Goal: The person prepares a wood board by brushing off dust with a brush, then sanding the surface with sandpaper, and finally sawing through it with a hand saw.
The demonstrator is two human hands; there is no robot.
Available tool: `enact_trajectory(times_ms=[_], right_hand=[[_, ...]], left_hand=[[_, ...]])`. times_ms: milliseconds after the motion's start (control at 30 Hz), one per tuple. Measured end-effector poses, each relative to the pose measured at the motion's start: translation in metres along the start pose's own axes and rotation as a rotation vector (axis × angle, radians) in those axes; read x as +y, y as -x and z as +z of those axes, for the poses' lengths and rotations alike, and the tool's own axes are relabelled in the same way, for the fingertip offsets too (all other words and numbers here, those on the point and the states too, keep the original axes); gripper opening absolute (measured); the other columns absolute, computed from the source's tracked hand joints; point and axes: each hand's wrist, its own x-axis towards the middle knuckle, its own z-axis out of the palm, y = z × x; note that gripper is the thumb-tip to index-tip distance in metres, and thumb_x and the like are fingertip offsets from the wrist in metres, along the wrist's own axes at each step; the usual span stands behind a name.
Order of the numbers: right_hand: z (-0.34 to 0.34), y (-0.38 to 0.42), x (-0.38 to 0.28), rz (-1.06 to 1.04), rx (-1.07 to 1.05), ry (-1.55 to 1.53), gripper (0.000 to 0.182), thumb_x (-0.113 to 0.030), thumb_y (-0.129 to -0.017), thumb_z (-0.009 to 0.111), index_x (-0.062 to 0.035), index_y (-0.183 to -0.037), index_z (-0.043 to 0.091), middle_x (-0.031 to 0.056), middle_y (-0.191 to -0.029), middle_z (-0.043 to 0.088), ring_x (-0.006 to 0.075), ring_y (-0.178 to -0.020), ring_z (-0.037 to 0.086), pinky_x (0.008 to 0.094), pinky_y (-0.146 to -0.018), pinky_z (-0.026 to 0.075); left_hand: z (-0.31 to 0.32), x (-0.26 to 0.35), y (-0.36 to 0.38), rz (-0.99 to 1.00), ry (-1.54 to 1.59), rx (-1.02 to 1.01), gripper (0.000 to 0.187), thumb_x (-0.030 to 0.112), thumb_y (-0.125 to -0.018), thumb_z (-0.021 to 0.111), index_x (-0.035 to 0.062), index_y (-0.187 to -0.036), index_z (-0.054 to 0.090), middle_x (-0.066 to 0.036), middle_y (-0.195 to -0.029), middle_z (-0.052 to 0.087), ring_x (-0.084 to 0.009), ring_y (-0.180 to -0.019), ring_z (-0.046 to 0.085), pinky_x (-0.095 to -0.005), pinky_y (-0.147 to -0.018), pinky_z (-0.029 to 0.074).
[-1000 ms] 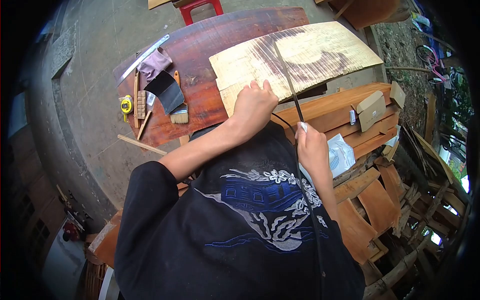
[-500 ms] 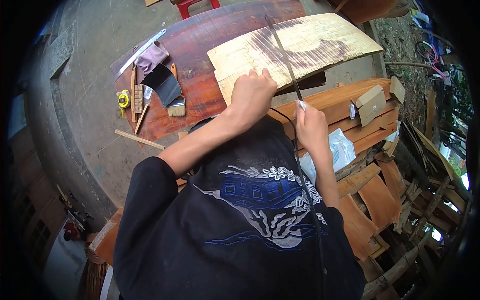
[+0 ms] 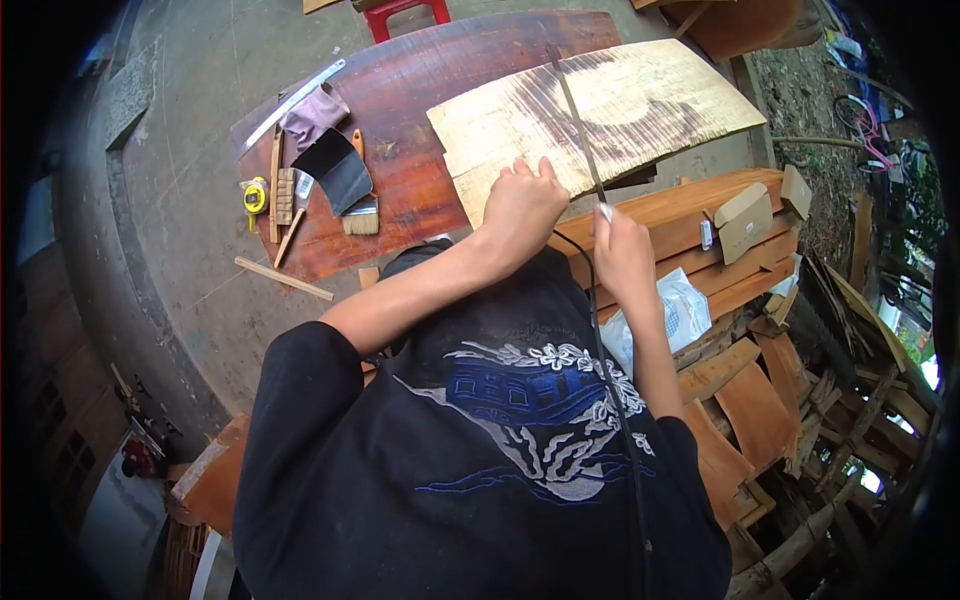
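A pale wooden board (image 3: 665, 95) with dark streaks lies across the near right part of a dark reddish wooden table. My left hand (image 3: 525, 205) rests on the board's near left end, fingers curled down on it. In my right hand (image 3: 624, 245), closed at the board's near edge, is a saw (image 3: 572, 110). Its long, thin dark blade, seen almost edge-on, runs away from me across the board. The saw's handle is mostly hidden by my fingers. A black cord (image 3: 598, 330) hangs down in front of my shirt.
On the table (image 3: 405, 110) lie a paintbrush (image 3: 360, 218), black sheet (image 3: 335, 168), purple cloth (image 3: 315, 115) and metal ruler (image 3: 290, 108). A yellow tape measure (image 3: 256, 196) is at its left edge. Stacked planks (image 3: 690, 225) carry cardboard (image 3: 742, 222) and a plastic bag (image 3: 685, 310).
The view has shifted slightly, and the board and table sit a little lower in it. Both hands keep their holds; the saw stays across the board at nearly the same slant.
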Motion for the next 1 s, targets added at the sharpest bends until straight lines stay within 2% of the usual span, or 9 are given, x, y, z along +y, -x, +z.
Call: enact_trajectory(times_ms=[200, 300, 433, 533, 633, 733, 833, 967, 1000], right_hand=[[-0.002, 0.025, 0.011, -0.030, 0.006, 0.018, 0.039, -0.021, -0.110, 0.047, 0.0047, -0.086, 0.062, 0.0269, -0.077, 0.064, 0.0479, -0.078, 0.067, 0.0520, -0.070, 0.050], [0.001, -0.021, 0.005, -0.038, -0.027, -0.190, 0.031, -0.020, -0.107, 0.053, 0.0021, -0.092, 0.067, 0.0288, -0.081, 0.067, 0.0505, -0.081, 0.068, 0.0556, -0.072, 0.051], [-0.016, 0.018, 0.002, -0.012, -0.099, -0.203, 0.033, -0.020, -0.108, 0.051, 0.0027, -0.087, 0.064, 0.0262, -0.076, 0.066, 0.0477, -0.077, 0.067, 0.0505, -0.070, 0.050], [-0.021, 0.018, 0.001, 0.037, -0.125, -0.192, 0.035, -0.021, -0.109, 0.051, 0.0021, -0.086, 0.064, 0.0259, -0.075, 0.065, 0.0469, -0.077, 0.068, 0.0504, -0.070, 0.050], [-0.019, 0.019, -0.002, 0.053, -0.118, -0.206, 0.035, -0.022, -0.109, 0.051, 0.0017, -0.086, 0.064, 0.0262, -0.075, 0.065, 0.0475, -0.077, 0.068, 0.0510, -0.070, 0.050], [-0.017, 0.021, -0.009, 0.058, -0.052, -0.211, 0.038, -0.023, -0.110, 0.049, 0.0017, -0.086, 0.065, 0.0262, -0.075, 0.065, 0.0484, -0.077, 0.067, 0.0515, -0.070, 0.050], [-0.008, 0.027, -0.009, 0.071, 0.022, -0.168, 0.040, -0.024, -0.112, 0.048, 0.0016, -0.086, 0.065, 0.0265, -0.075, 0.065, 0.0496, -0.077, 0.067, 0.0517, -0.069, 0.049], [0.009, 0.032, 0.000, -0.010, 0.120, 0.010, 0.040, -0.026, -0.113, 0.046, 0.0019, -0.090, 0.063, 0.0273, -0.075, 0.065, 0.0505, -0.077, 0.067, 0.0533, -0.067, 0.049], [0.008, 0.031, -0.001, -0.020, 0.091, -0.067, 0.041, -0.028, -0.114, 0.046, 0.0013, -0.089, 0.062, 0.0241, -0.071, 0.064, 0.0456, -0.070, 0.066, 0.0504, -0.063, 0.048]], left_hand=[[-0.005, -0.001, -0.007, -0.050, 0.031, -0.012, 0.044, 0.005, -0.077, 0.067, -0.0161, -0.116, 0.066, -0.026, -0.083, 0.071, -0.0352, -0.074, 0.075, -0.0391, -0.064, 0.061], [0.005, 0.000, 0.000, -0.019, 0.067, -0.001, 0.044, 0.005, -0.078, 0.067, -0.0157, -0.116, 0.066, -0.025, -0.084, 0.071, -0.0352, -0.074, 0.075, -0.0395, -0.064, 0.061], [-0.014, -0.008, -0.006, -0.072, 0.099, -0.068, 0.044, 0.006, -0.078, 0.068, -0.0148, -0.117, 0.066, -0.024, -0.084, 0.071, -0.0342, -0.074, 0.075, -0.0397, -0.063, 0.061], [-0.010, -0.008, -0.002, -0.049, 0.013, 0.004, 0.040, 0.006, -0.079, 0.068, -0.0126, -0.114, 0.067, -0.024, -0.085, 0.071, -0.0339, -0.075, 0.076, -0.0399, -0.062, 0.061], [-0.012, -0.006, -0.004, -0.100, 0.056, 0.064, 0.020, 0.001, -0.071, 0.073, -0.0085, -0.089, 0.075, -0.016, -0.082, 0.071, -0.0310, -0.082, 0.074, -0.0388, -0.068, 0.061], [-0.016, -0.008, -0.004, -0.093, 0.072, 0.002, 0.022, 0.000, -0.071, 0.073, -0.0093, -0.091, 0.075, -0.016, -0.081, 0.070, -0.0309, -0.081, 0.073, -0.0388, -0.069, 0.061], [-0.011, -0.011, -0.002, -0.042, 0.047, -0.020, 0.034, 0.005, -0.080, 0.066, -0.0099, -0.110, 0.067, -0.023, -0.085, 0.072, -0.0348, -0.076, 0.076, -0.0399, -0.062, 0.062], [-0.008, -0.011, -0.002, -0.053, 0.068, 0.005, 0.031, 0.005, -0.079, 0.067, -0.0091, -0.106, 0.067, -0.024, -0.083, 0.071, -0.0349, -0.075, 0.076, -0.0404, -0.062, 0.062], [-0.008, -0.011, -0.002, -0.042, 0.057, 0.005, 0.031, 0.004, -0.078, 0.067, -0.0093, -0.106, 0.067, -0.024, -0.083, 0.071, -0.0349, -0.075, 0.076, -0.0405, -0.061, 0.061]])
